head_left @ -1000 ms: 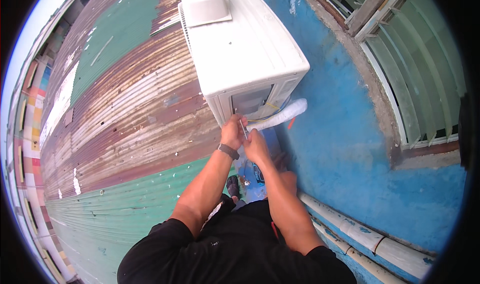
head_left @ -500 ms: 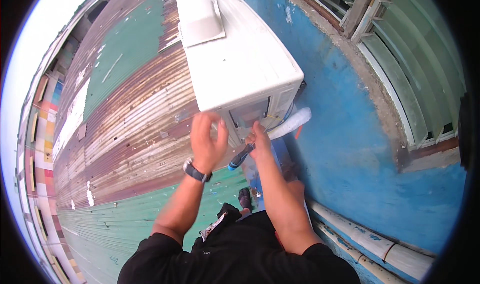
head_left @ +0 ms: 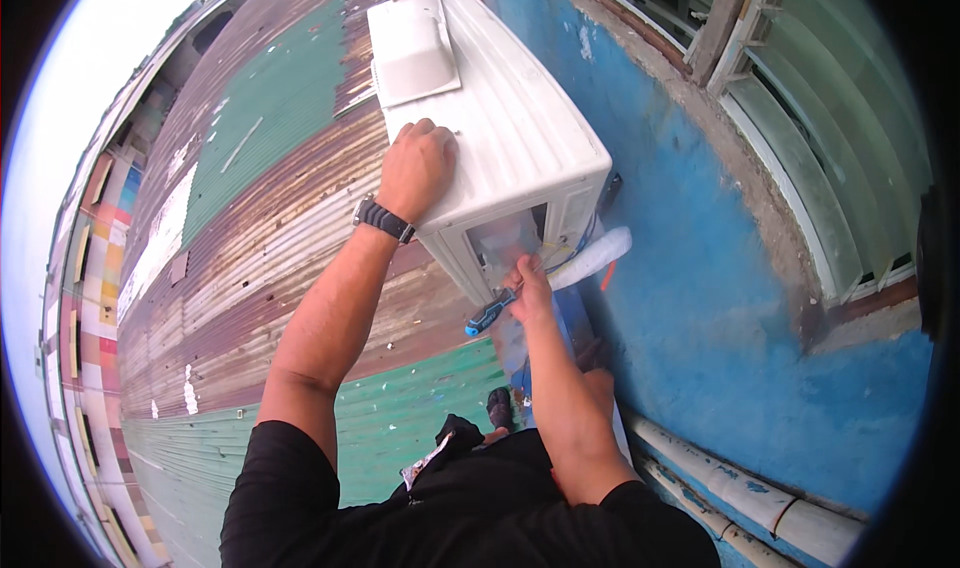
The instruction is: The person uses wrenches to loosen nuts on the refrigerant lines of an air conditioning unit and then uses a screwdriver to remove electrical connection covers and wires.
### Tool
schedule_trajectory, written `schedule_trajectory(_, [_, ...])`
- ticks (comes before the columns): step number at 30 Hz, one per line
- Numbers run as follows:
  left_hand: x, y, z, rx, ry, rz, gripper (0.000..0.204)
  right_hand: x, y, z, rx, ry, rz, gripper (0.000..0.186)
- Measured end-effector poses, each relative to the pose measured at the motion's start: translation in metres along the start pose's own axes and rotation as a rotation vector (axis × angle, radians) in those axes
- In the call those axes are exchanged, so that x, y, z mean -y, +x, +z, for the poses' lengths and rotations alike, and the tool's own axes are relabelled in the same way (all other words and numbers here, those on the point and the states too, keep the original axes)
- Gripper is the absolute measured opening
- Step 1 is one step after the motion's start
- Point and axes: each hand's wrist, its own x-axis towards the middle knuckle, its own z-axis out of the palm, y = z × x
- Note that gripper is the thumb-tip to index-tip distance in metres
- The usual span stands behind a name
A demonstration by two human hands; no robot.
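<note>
Head view, closest in, shows the black shirt (head_left: 430, 528) and, past it, a dark shoe (head_left: 500, 408); pale pipes (head_left: 720, 478) run along the foot of the wall on the right. The right hand (head_left: 530, 288) is closed around a screwdriver (head_left: 490, 314), its blue-and-black handle poking out down to the left, just in front of the near end of a white boxy unit (head_left: 510, 108). That end has a greyish recess (head_left: 500, 236) that looks uncovered, with a yellow wire (head_left: 555, 245) and a white-wrapped pipe (head_left: 600, 252) beside it. So the opening-up looks done, while the wires look untidied and the recess not closed over; how many fastenings remain cannot be made out. Farther up, the left hand (head_left: 418, 171) rests with bent fingers on the unit's top, near its left edge; whether it grips anything is hidden. Beyond it, a cream moulded cover (head_left: 415, 53) lies on the top. The blue wall (head_left: 690, 228) and louvred window (head_left: 820, 168) flank the right; a rusty corrugated roof (head_left: 270, 298) spreads away left.
</note>
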Motion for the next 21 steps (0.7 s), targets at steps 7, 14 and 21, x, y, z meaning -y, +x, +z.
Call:
schedule_trajectory(7, [-0.007,-0.011,-0.011,-0.077,-0.050,-0.054,0.015,0.001,0.000,-0.006,-0.026,-0.166,-0.085,0.016])
schedule_trajectory(14, [-0.019,-0.080,-0.038,-0.351,-0.215,-0.030,0.008,-0.005,-0.006,0.003,-0.102,-0.058,-0.077,0.012])
schedule_trajectory(21, [-0.051,-0.221,-0.002,-0.173,-0.411,-0.267,0.004,-0.011,-0.002,0.004,-0.153,-0.026,-0.058,0.012])
